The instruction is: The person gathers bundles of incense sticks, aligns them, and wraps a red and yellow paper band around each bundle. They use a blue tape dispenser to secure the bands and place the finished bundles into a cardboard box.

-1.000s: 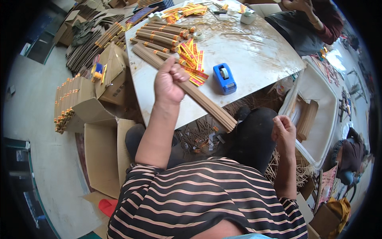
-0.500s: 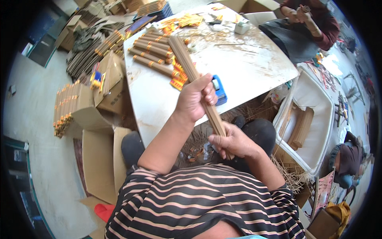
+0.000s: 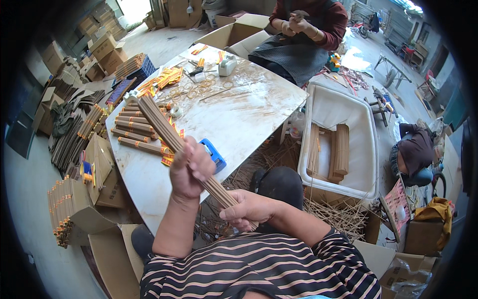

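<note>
A long bundle of thin brown incense sticks [image 3: 162, 122] slants across in front of me, its far end over the table. My left hand [image 3: 190, 168] is wrapped round its middle, the fingers slightly blurred. Lower down, my right hand [image 3: 246, 208] grips the near end, with the thumb on top. Just past my left hand a blue tape dispenser [image 3: 213, 156] sits on the white table [image 3: 244, 117]. Several finished bundles with orange-and-yellow bands [image 3: 137, 134] lie at the table's left side, partly behind the held bundle.
To the right, a white plastic tub [image 3: 366, 144] holds brown stick bundles [image 3: 340, 152]. Orange-yellow labels [image 3: 167, 78] and rubber bands [image 3: 188, 89] lie on the table. Open cardboard boxes [image 3: 112, 254] stand at the left. Across the table sits another person [image 3: 308, 35] with hands raised.
My view has swung right, so the table and hands appear farther left and more of the tub shows. Both hands still hold the bundle; the left hand's fingers have shifted on it.
</note>
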Tool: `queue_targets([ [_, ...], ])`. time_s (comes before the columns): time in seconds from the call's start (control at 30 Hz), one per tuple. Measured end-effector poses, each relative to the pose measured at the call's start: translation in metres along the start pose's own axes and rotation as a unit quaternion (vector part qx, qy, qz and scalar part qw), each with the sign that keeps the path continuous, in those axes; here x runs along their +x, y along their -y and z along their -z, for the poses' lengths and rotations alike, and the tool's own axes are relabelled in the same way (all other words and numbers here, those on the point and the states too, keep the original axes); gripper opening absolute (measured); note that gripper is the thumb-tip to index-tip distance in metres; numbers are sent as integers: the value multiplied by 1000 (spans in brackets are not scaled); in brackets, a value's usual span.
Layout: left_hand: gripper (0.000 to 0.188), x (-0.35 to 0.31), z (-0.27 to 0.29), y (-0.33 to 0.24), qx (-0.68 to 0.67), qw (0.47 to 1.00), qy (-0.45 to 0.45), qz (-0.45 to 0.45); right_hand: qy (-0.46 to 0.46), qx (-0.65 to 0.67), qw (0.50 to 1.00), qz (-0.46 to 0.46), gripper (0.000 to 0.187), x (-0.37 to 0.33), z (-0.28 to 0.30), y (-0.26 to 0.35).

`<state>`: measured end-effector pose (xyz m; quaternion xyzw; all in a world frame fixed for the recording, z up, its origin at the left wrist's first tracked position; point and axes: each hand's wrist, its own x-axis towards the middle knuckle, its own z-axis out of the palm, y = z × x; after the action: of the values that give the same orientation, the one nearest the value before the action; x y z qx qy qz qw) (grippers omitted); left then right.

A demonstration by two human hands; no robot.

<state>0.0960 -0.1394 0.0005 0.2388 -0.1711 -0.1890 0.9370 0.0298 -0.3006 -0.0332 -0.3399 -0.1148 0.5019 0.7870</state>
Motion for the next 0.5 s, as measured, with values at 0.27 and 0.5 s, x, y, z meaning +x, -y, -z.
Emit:
queue_targets([
  [0.27,28,13,-39,23,125,986,-107,-21,-75,-137,985,67,20,-23,4,17],
  [0.5,36,39,-48,-8,118,985,-85,-90,-152,-296,940,71,24,-65,28,22],
])
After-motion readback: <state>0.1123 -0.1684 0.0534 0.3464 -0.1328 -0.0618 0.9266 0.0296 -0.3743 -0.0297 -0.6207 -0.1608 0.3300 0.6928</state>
